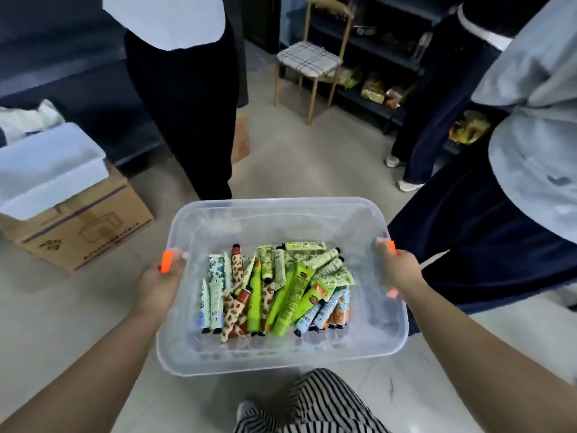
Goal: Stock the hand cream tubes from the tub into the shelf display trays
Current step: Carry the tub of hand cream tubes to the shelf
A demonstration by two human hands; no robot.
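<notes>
I have the clear rectangular plastic tub [312, 354] carried between my left hand [160, 281] and right hand [401, 270], each curled over a side rim, long side across me. The patterned hand cream tubes [274, 292] lie heaped inside, between both grips, mostly pointing away from me. Ahead, two people's dark trouser legs [187, 120] flank the way; the dark shelving [374, 73] stands beyond a checked-seat chair [307, 59], display trays not visible.

Pale tiled floor [312, 157] fills the frame's centre. A gold-legged chair [307, 59] with plaid seat stands top centre, beside dark shelving [390, 42] at upper right. Cardboard box [84, 226] at left.
</notes>
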